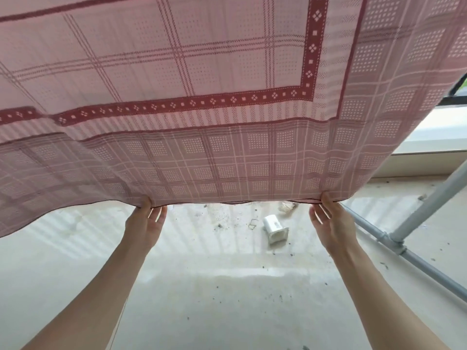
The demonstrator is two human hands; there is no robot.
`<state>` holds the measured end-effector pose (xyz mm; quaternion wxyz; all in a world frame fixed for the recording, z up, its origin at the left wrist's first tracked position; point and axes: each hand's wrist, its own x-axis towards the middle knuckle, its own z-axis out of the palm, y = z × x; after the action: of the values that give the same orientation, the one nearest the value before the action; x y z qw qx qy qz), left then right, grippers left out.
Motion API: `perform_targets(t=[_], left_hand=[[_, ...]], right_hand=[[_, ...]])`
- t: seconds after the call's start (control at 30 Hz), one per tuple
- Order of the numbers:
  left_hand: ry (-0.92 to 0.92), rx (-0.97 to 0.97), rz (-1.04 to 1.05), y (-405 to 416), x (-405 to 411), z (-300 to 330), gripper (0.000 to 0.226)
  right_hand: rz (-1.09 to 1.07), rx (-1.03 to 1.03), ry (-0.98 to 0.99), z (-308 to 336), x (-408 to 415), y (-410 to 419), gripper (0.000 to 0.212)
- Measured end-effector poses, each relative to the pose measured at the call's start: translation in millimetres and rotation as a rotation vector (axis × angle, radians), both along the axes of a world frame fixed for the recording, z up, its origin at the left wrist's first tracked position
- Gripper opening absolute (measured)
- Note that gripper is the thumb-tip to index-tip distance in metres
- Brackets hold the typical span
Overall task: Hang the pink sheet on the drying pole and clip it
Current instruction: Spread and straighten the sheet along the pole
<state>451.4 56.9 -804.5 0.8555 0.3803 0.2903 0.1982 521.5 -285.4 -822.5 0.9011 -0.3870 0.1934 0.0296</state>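
Left fingers [156,215]: I am pinching the hem of the pink sheet [202,102] between thumb and fingers; the remaining fingers are lying extended below the cloth.
Right fingers [320,215]: I am gripping the same hem, thumb tip pressing into the fold, the other fingers spreading toward 7 o'clock.
Left hand [145,224]: I am holding it palm inward at about 8 o'clock of the view's centre, wrist straight.
Right hand [331,227]: I am holding it palm inward at about 4 o'clock, mirroring the left.
Forearms: I am extending both upward from the lower corners, well apart, converging slightly toward 12 o'clock.
Sheet position: it is hanging across the upper half of the view in two overlapping layers; the pole carrying it is not visible.
Hem sag: the edge is drooping toward 9 o'clock, outside my left grip.
Risk, uneven pull: I judge that tugging harder on one side would be dragging the cloth askew.
Risk, soiling: the floor [227,286] is showing grit and a white plastic piece [275,229]; a dropped hem would be picking up dirt.
Risk, snagging: the grey rack tube [414,215] is standing near the 3 o'clock edge.
Clips: none visible; clipping not yet done.
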Motion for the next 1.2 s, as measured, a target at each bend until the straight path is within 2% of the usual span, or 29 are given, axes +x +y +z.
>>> perform_targets(t=[0.2,0.37,0.47,0.53,0.67,0.7,0.73,0.77,0.87,0.9,0.97,1.03,1.07,1.1,1.2], left_hand=[[-0.056,-0.012,-0.050,16,12,-6,0.010],[-0.040,-0.044,-0.009,24,18,-6,0.008],[-0.053,-0.080,-0.042,15,14,-7,0.008],[-0.075,-0.083,-0.199,-4,11,-11,0.027],[-0.014,0.045,-0.622,-75,7,-10,0.091],[0.008,0.087,-0.729,-96,8,-7,0.099],[0.023,0.111,-0.814,-117,11,-2,0.097],[0.029,0.112,-0.861,-138,14,4,0.082],[0.010,0.051,-0.756,-186,29,19,0.015],[0.022,0.017,-0.690,-195,31,21,0.010],[0.043,-0.024,-0.605,-202,30,21,0.014],[0.058,-0.026,-0.559,-201,25,17,0.009],[0.060,-0.028,-0.538,-199,24,16,0.007],[0.057,-0.025,-0.521,-197,24,15,0.007],[0.053,0.002,-0.495,-196,29,16,0.006]], right_hand=[[-0.044,-0.001,-0.008,-4,3,11,0.005],[-0.094,0.060,0.029,1,0,25,0.008],[-0.075,0.023,0.051,6,-8,34,0.008],[-0.079,0.019,0.047,10,-13,38,0.010],[-0.070,0.030,0.057,9,-22,42,0.008],[-0.058,0.039,0.057,7,-25,42,0.008],[-0.045,0.043,0.056,4,-28,42,0.009],[-0.034,0.042,0.044,3,-31,42,0.009],[-0.038,0.036,0.024,3,-36,35,0.013],[-0.026,0.049,0.022,2,-37,31,0.012],[0.010,0.098,-0.012,3,-39,21,0.007],[0.043,0.046,-0.057,7,-38,6,0.022],[0.037,0.054,-0.090,11,-35,-2,0.020],[0.041,0.112,-0.129,16,-33,-11,0.020],[0.093,0.300,-0.308,38,-28,-35,0.041]])
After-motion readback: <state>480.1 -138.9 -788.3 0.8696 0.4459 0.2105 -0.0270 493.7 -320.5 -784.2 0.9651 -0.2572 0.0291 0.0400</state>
